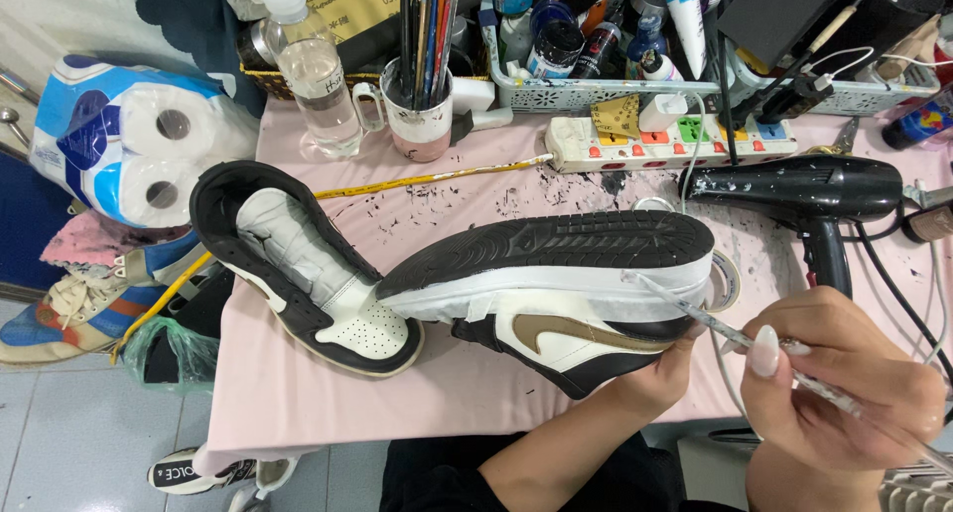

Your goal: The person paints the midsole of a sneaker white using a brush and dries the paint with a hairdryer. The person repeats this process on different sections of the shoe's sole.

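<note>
— Now then, how handles the sneaker (556,294) being worked on?
— Light for its bulk, probably. Stiff along the black sole, softer in the leather upper; no real slip to either. Nothing fragile except any wet paint on the white midsole, so best kept clear of that band.
— Where to take hold?
— At the heel and lower upper, from underneath. Exactly there sits the left hand (650,373), closed on the dark heel end, tipping the sneaker on its side with the sole turned far and upward.
— And the right hand (844,393)?
— Pinched shut around a thin clear-handled brush (735,338), at the near right, just beside the heel. Brush tip resting on or just off the white midsole; hard to tell which.
— Hands together or apart?
— Close, not touching. Sneaker lying left of both, near the front edge of the pink desk (397,393).
— Anything crowding?
— A second sneaker (298,269) to the left, toe touching or nearly touching the first. Black hair dryer (804,199) to the far right, power strip (665,140) beyond, mug of brushes (422,100) and water bottle (318,70) at the far left.
</note>
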